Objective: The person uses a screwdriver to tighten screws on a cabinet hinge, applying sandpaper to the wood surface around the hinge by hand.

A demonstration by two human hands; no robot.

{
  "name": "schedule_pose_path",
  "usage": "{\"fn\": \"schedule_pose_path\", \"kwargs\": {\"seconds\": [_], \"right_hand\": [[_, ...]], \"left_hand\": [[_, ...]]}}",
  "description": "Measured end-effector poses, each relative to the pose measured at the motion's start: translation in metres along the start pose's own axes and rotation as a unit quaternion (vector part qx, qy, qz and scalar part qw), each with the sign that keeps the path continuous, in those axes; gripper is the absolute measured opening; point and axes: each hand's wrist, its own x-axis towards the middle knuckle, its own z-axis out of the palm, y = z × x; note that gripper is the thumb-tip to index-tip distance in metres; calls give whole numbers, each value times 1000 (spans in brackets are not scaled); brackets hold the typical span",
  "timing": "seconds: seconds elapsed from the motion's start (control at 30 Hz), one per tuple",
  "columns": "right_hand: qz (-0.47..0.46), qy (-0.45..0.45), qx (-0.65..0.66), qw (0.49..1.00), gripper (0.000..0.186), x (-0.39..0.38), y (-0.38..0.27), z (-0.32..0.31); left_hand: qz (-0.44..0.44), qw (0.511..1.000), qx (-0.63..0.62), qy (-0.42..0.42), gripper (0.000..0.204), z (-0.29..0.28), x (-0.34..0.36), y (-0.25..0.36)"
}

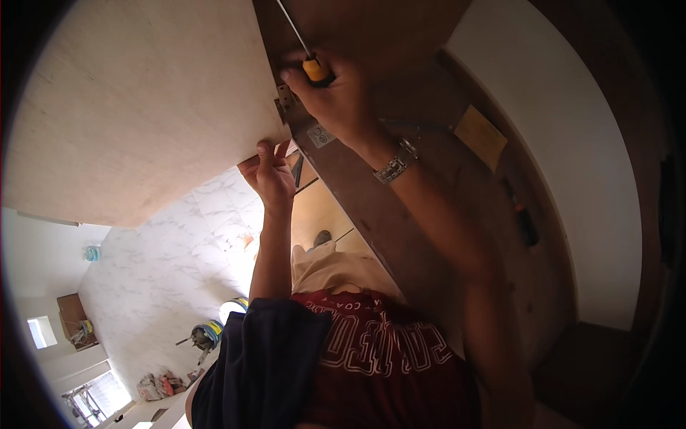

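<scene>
My right hand (339, 100) is wrapped round the yellow and black handle of a screwdriver (314, 70), its thin metal shaft pointing up and away. The tip lies outside the picture. Just below that hand, a metal hinge (285, 99) sits at the edge of a pale wooden door panel (157, 93). My left hand (273, 179) grips the panel's lower corner, thumb on the near face and fingers partly hidden behind the edge. Close to both hands, a small printed sticker (320, 136) is on the brown cabinet board (429, 207).
On the brown board to the right lie a yellowish piece of paper (482, 136) and a dark-handled tool with red on it (525, 218). Below left, paint buckets (208, 332) stand on the marbled floor (157, 272). Bags (161, 386) and a cardboard box (71, 314) are farther off.
</scene>
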Motion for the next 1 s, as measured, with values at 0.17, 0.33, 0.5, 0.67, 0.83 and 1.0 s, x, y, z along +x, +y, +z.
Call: {"fn": "schedule_pose_path", "kwargs": {"seconds": [0.17, 0.33, 0.5, 0.67, 0.83, 1.0], "right_hand": [[-88, -8, -64, 994, 19, 10, 11, 0], [-135, -14, -164, 977, 17, 10, 0, -1], [-99, 34, -142, 984, 16, 9, 6, -3], [-93, 41, -133, 986, 18, 11, 17, -9], [-72, 33, -132, 988, 20, 11, 11, -15], [-33, -27, -86, 995, 17, -1, 12, -20]], "left_hand": [[-2, 1000, -2, -14, 41, 3, 1, 1], [1, 1000, -1, 5, 39, 5, -2, 3], [-8, 1000, -5, 0, 42, 8, -1, 5], [-9, 1000, 1, 10, 42, 9, -1, 5], [-16, 1000, 3, 0, 38, 10, 0, 7], [-11, 1000, 14, -6, 33, 5, 1, 8]]}}
